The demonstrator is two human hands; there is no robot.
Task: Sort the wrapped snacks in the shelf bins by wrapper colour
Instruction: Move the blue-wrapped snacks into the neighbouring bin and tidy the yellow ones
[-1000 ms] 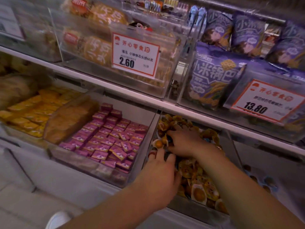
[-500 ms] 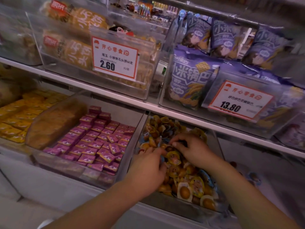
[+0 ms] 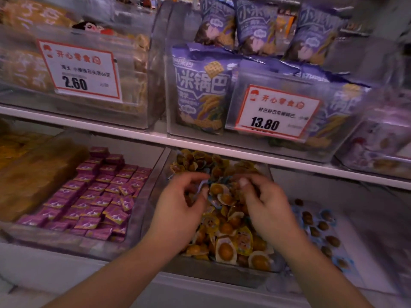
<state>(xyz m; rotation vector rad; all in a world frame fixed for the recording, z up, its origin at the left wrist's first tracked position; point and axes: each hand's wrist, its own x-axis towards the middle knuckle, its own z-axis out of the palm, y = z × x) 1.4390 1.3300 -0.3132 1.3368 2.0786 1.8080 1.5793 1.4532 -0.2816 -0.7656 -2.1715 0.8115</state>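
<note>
The clear middle bin (image 3: 165,185) holds a heap of yellow-wrapped egg snacks (image 3: 224,247). Both my hands are inside it, over the heap. My left hand (image 3: 180,205) has its fingers curled round a blue-wrapped snack (image 3: 201,188). My right hand (image 3: 264,203) pinches a snack between thumb and fingers at the top of the pile; its wrapper is mostly hidden. A bit of blue wrapper (image 3: 222,180) shows between the two hands. The bin to the right holds several blue-wrapped snacks (image 3: 311,225).
Left of the middle bin is a bin of purple-wrapped squares (image 3: 100,196), then brown and yellow packs (image 3: 33,174). The white shelf edge (image 3: 222,147) runs just above the hands. Above it stand bins with purple bags (image 3: 200,96) and price cards (image 3: 80,70).
Both hands have lifted higher over the heap and drawn apart. My left hand now grips a blue wrapper. The view has moved closer and to the right.
</note>
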